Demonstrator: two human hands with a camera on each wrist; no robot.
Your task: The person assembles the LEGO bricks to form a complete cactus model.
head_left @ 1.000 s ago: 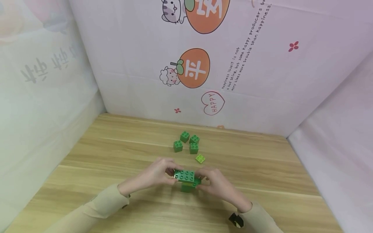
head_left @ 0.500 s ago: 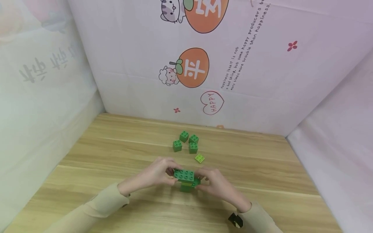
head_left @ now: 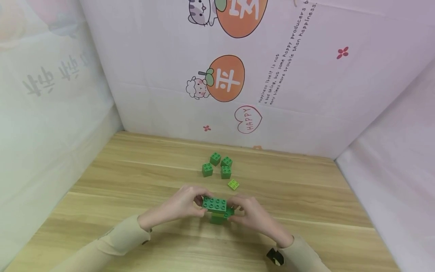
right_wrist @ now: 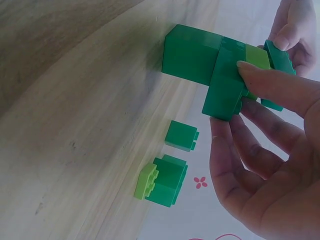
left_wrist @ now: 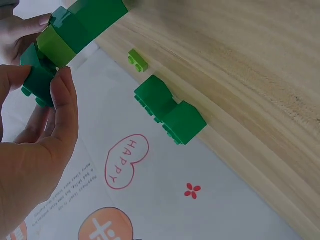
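Observation:
My left hand [head_left: 186, 202] pinches a dark green eight-stud brick [head_left: 215, 204] by its left end, fingers behind and thumb in front. That brick lies over a lime brick [right_wrist: 257, 56], slightly askew to it in both wrist views. Below the lime piece is a green brick [right_wrist: 227, 77] that juts out to the right, and a green block [right_wrist: 192, 52] forms the base. My right hand [head_left: 252, 214] grips the jutting brick, its thumb on the near side and fingers curled round the end.
Several square green bricks [head_left: 225, 172] sit behind the hands on the wooden table [head_left: 136, 177]. A flat lime brick [head_left: 233, 184] lies between them and the stack. A printed white cloth [head_left: 153, 94] rises along the table's back edge, with more cloth at both sides.
Both hands keep almost the same place and grip. The top green brick in my left hand shows only a very slight shift.

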